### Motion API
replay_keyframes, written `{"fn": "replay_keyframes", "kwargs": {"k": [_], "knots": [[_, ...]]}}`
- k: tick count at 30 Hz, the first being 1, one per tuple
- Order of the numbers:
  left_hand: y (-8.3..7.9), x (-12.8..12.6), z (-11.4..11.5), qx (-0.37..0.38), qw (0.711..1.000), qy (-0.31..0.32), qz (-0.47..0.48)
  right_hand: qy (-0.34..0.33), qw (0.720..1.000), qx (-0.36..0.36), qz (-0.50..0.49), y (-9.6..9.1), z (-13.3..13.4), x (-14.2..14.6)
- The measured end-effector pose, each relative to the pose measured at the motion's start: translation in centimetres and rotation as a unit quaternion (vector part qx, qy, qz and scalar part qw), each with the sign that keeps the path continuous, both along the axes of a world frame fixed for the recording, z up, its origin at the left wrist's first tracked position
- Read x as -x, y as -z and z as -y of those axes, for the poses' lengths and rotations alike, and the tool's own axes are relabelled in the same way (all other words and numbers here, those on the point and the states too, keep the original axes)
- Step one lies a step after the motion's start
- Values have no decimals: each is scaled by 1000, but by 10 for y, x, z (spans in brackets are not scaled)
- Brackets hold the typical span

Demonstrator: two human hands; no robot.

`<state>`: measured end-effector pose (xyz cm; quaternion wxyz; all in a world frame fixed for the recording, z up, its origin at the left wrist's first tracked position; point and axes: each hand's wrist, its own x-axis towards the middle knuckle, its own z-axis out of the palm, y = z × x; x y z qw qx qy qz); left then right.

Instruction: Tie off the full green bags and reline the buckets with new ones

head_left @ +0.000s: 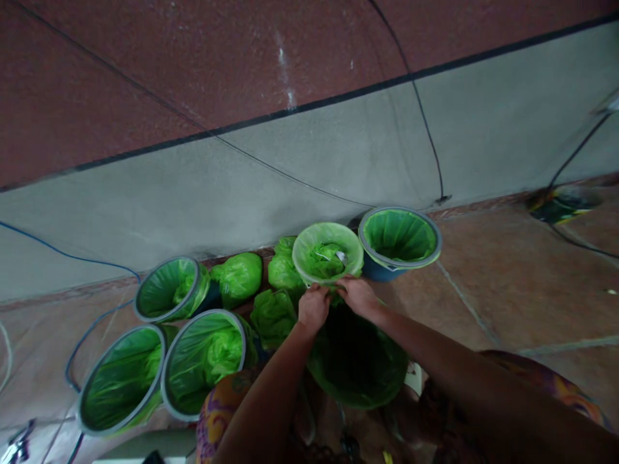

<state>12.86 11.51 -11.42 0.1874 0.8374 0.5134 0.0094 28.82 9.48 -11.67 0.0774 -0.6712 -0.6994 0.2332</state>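
My left hand (313, 308) and my right hand (356, 295) meet at the near rim of a green plastic bag liner (327, 252) that is spread open over a bin by the wall. Both hands have their fingers curled and pinching the liner's edge. Just below them lies a dark green bag (356, 362), bulging and open toward me. Some crumpled green plastic sits inside the liner.
A blue bin with a green liner (399, 237) stands to the right. Three lined bins (170, 289) (120, 379) (203, 361) cluster at the left. Tied green bags (238, 276) lie between them. Cables (87, 335) run over the tiled floor and the grey wall (300, 154).
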Motion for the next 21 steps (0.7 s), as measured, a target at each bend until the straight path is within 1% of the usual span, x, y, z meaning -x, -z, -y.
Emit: {"fn": "replay_keyframes", "kwargs": {"k": [3, 7, 13, 15, 17, 19, 21], "knots": [[2, -1, -1, 15, 997, 14, -72, -4, 999, 31, 40, 1, 3, 4], [0, -2, -3, 14, 993, -6, -120, 11, 994, 52, 91, -3, 3, 5], [-1, 1, -3, 21, 992, -50, -112, 25, 991, 84, 105, -2, 0, 3], [0, 3, -3, 24, 992, -54, -107, 27, 991, 79, 101, -3, 1, 2], [-2, 5, -3, 27, 992, -57, -106, 21, 993, 62, 96, -8, 3, 1], [-6, 9, -4, 37, 991, -68, -111, 18, 994, 50, 94, -14, 5, -5], [-15, 15, -5, 54, 988, -79, -121, 33, 993, 65, 95, -21, 7, -14]]}}
